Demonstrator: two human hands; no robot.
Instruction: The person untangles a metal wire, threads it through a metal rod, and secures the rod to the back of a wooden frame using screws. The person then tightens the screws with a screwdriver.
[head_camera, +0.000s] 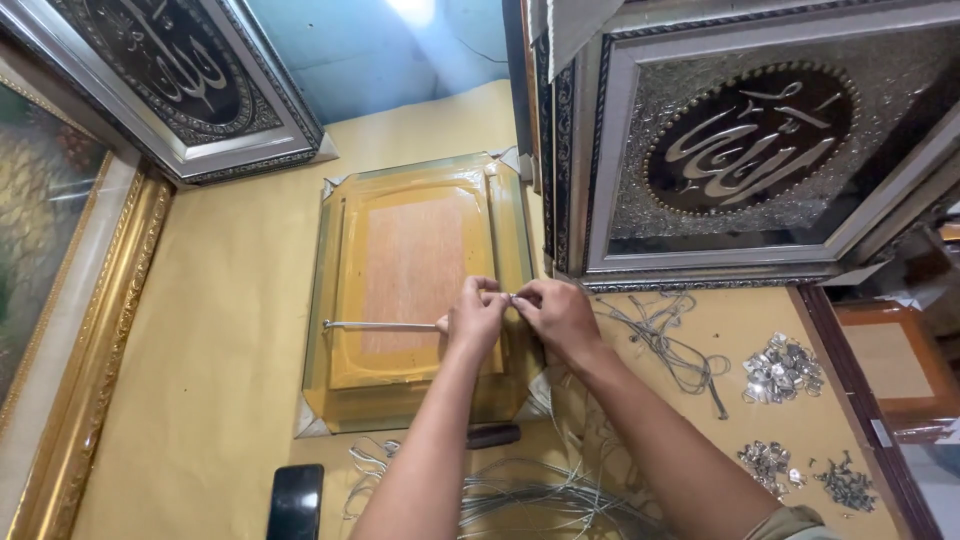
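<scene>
Pinching a thin wire (380, 325) at the right edge of the frame back (410, 270): left hand (475, 318) and right hand (558, 315) both clenched on it, fingertips meeting. Wire stretched leftward from the grip across the backing. Risk judged: slip from small pinch, tension lost; possible snag in loose wire coils (540, 495) below.

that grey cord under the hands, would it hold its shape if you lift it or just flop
The grey cord would probably flop: it lies in loose, tangled loops on the yellow table. It looks thin, so likely light. Loops may snag and drag together. Where the left hand and right hand pull it across the frame back, it runs straight.
</scene>
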